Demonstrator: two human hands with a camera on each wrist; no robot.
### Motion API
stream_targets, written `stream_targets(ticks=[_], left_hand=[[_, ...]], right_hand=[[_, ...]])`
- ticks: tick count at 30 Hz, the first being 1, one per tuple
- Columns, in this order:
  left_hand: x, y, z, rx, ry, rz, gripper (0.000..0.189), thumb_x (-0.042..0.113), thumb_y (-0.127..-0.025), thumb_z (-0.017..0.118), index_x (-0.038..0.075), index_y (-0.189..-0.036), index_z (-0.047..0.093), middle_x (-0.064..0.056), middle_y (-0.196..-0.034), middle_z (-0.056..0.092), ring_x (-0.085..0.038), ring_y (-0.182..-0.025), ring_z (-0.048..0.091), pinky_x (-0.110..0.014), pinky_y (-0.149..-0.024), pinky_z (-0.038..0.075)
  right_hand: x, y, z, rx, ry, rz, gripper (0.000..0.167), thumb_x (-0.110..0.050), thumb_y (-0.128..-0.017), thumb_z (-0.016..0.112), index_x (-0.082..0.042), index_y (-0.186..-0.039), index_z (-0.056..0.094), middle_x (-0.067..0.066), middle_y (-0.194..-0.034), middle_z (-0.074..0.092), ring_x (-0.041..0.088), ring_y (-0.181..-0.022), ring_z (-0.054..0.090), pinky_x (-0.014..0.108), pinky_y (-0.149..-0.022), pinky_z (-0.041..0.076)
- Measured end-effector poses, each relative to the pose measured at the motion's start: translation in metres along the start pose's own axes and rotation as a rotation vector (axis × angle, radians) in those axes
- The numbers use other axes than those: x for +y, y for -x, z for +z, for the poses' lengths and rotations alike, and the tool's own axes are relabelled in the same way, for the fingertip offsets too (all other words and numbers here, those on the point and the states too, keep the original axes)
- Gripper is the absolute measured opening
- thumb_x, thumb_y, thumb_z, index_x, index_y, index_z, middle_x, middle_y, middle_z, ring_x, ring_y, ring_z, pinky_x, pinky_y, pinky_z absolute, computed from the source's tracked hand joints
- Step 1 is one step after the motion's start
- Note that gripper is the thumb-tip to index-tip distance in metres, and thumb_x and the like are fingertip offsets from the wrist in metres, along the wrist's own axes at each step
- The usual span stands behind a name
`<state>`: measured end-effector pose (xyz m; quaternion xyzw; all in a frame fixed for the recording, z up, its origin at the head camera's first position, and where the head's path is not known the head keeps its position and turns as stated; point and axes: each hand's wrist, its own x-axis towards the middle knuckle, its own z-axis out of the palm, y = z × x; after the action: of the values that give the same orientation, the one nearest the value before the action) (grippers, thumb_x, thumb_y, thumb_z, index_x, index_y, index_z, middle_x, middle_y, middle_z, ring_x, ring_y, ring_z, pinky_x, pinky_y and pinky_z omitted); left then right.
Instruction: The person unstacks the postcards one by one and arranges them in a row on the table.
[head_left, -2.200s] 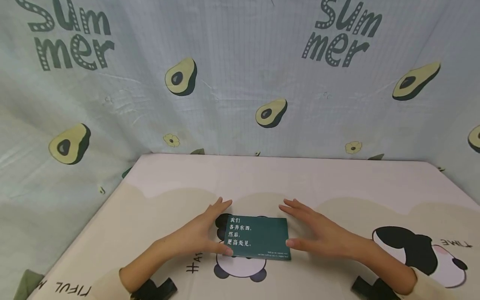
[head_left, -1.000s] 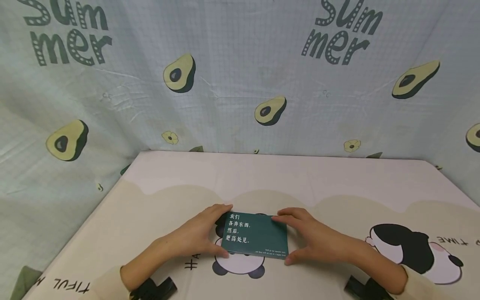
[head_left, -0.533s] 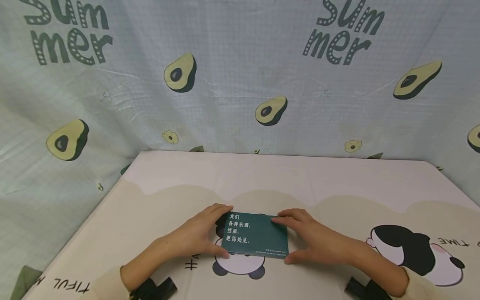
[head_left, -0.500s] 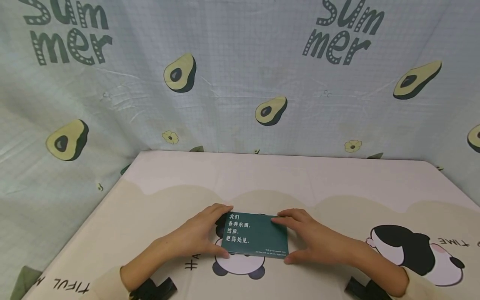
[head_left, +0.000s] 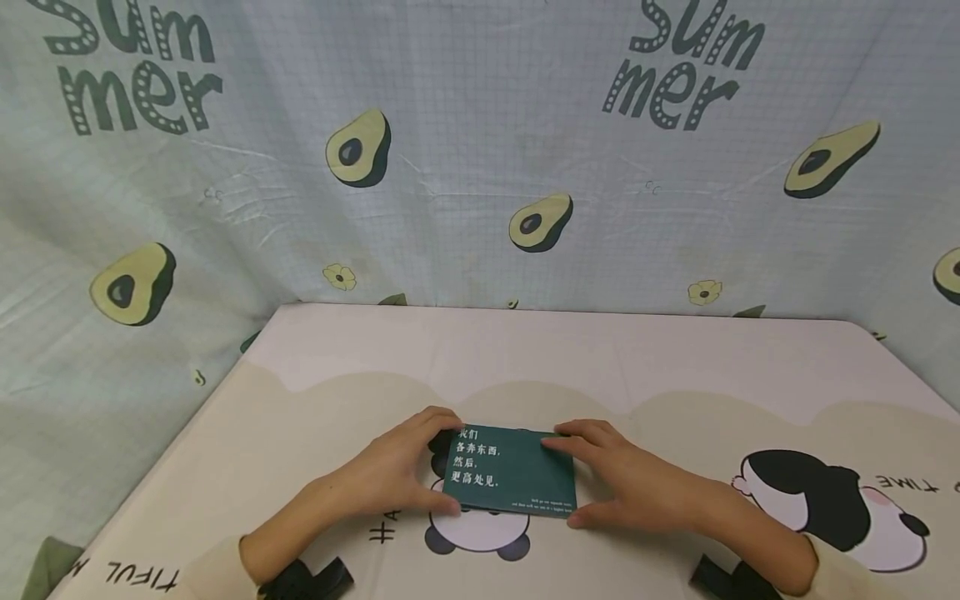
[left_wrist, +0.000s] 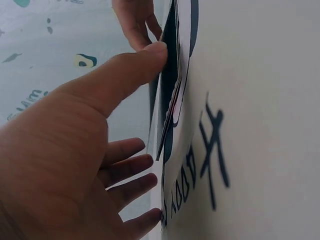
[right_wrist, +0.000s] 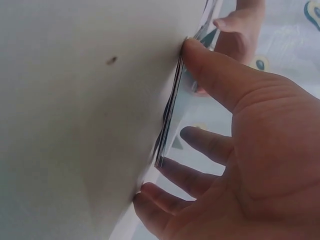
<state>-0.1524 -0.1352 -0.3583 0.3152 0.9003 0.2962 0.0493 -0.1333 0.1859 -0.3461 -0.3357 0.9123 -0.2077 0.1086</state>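
A stack of thin dark green cards [head_left: 517, 471], with white Chinese characters on the top one, lies near the middle of the table, over a printed panda face. My left hand [head_left: 405, 471] spans its left end, thumb at the near corner and fingertips at the far corner. At the opposite end, my right hand [head_left: 622, 479] holds the stack between the thumb at the near corner and a finger at the far edge, its index finger lying over the top. Several thin layers show along the edge of the stack [right_wrist: 170, 115] in the right wrist view.
The table [head_left: 637, 358] has a pale pink and beige cover printed with cartoon animals and lettering. Behind it and to the left hangs a light curtain [head_left: 450, 108] with avocados on it. A black strap device [head_left: 326, 579] sits at each wrist.
Both hands have closed in on the ends of the stack since the earliest frame, the right index finger coming over its top. Lately the left fingertips have shifted slightly over the far left corner.
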Motion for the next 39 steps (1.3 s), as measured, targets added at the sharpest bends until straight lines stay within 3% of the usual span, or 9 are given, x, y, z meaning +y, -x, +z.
stream_targets(ticks=[8, 16, 20, 28, 34, 39], left_hand=[[-0.003, -0.001, -0.003, 0.065, 0.061, 0.062, 0.074, 0.039, -0.066, 0.087, 0.016, -0.127, 0.052, 0.005, -0.134, 0.046, -0.012, -0.121, 0.045, -0.041, -0.101, 0.040], [-0.008, -0.003, -0.009, 0.117, 0.073, 0.106, 0.071, 0.041, -0.070, 0.084, 0.016, -0.127, 0.050, -0.001, -0.136, 0.046, -0.019, -0.124, 0.045, -0.047, -0.101, 0.040], [-0.010, -0.005, -0.013, 0.123, 0.103, 0.090, 0.072, 0.039, -0.070, 0.085, 0.017, -0.128, 0.048, -0.003, -0.138, 0.044, -0.022, -0.127, 0.042, -0.050, -0.102, 0.038], [-0.014, -0.015, -0.026, 0.151, 0.158, 0.061, 0.071, 0.033, -0.072, 0.084, 0.018, -0.130, 0.047, -0.003, -0.142, 0.040, -0.025, -0.131, 0.038, -0.053, -0.104, 0.033], [-0.023, -0.020, -0.036, 0.210, 0.198, 0.047, 0.076, 0.028, -0.072, 0.085, 0.015, -0.135, 0.045, -0.004, -0.144, 0.040, -0.024, -0.134, 0.034, -0.051, -0.108, 0.029], [-0.030, -0.024, -0.040, 0.242, 0.195, -0.017, 0.084, 0.030, -0.071, 0.086, 0.013, -0.140, 0.041, -0.006, -0.147, 0.037, -0.026, -0.137, 0.031, -0.048, -0.109, 0.028]], right_hand=[[-0.004, -0.001, -0.002, 0.003, -0.002, 0.022, 0.086, -0.064, -0.078, 0.065, -0.025, -0.148, 0.035, 0.002, -0.153, 0.022, 0.022, -0.138, 0.024, 0.048, -0.102, 0.038], [-0.002, -0.006, -0.006, 0.064, 0.023, 0.070, 0.083, -0.061, -0.079, 0.067, -0.024, -0.147, 0.037, 0.002, -0.151, 0.026, 0.026, -0.136, 0.030, 0.047, -0.101, 0.040], [-0.001, -0.012, -0.010, 0.082, 0.000, 0.078, 0.081, -0.056, -0.079, 0.071, -0.024, -0.146, 0.038, 0.003, -0.149, 0.028, 0.028, -0.135, 0.032, 0.049, -0.100, 0.040], [0.002, -0.030, -0.021, 0.177, 0.012, 0.018, 0.078, -0.046, -0.079, 0.075, -0.021, -0.144, 0.041, 0.009, -0.149, 0.029, 0.034, -0.135, 0.031, 0.053, -0.099, 0.039], [0.003, -0.049, -0.029, 0.231, 0.017, -0.033, 0.076, -0.047, -0.080, 0.075, -0.018, -0.143, 0.043, 0.012, -0.149, 0.030, 0.035, -0.134, 0.030, 0.055, -0.100, 0.038], [0.005, -0.068, -0.032, 0.238, 0.021, -0.044, 0.077, -0.044, -0.078, 0.077, -0.016, -0.142, 0.045, 0.012, -0.149, 0.031, 0.033, -0.135, 0.029, 0.053, -0.101, 0.037]])
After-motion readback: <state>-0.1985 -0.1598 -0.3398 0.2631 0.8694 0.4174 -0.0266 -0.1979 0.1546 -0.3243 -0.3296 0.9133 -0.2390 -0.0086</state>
